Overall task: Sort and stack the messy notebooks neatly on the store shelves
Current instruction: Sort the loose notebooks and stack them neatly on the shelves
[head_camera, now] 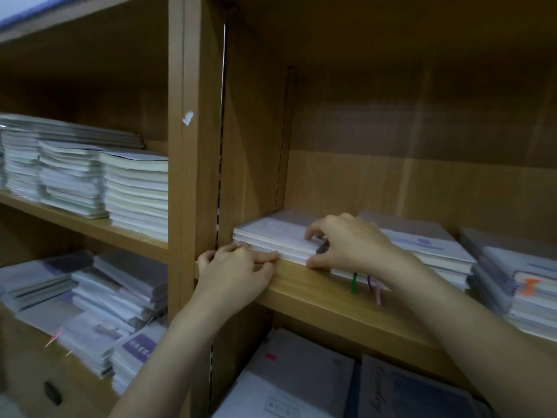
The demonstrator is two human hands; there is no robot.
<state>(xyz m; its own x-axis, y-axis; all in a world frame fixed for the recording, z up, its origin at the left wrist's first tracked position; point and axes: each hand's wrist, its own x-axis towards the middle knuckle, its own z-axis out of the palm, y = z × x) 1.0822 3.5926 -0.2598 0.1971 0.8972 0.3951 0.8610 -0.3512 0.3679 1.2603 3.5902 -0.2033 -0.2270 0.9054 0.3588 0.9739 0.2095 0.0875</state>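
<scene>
i see my right hand [351, 241] pinching the smooth flat notebook stack [275, 236] on the wooden shelf board [316, 289], while my left hand [238, 270] presses curled fingers against the board's front edge, below the stack.

No legible text (labels blurred).

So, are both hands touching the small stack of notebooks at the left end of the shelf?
Yes, the left hand presses its front left corner and the right hand grips the right edge of the stack of notebooks.
</scene>
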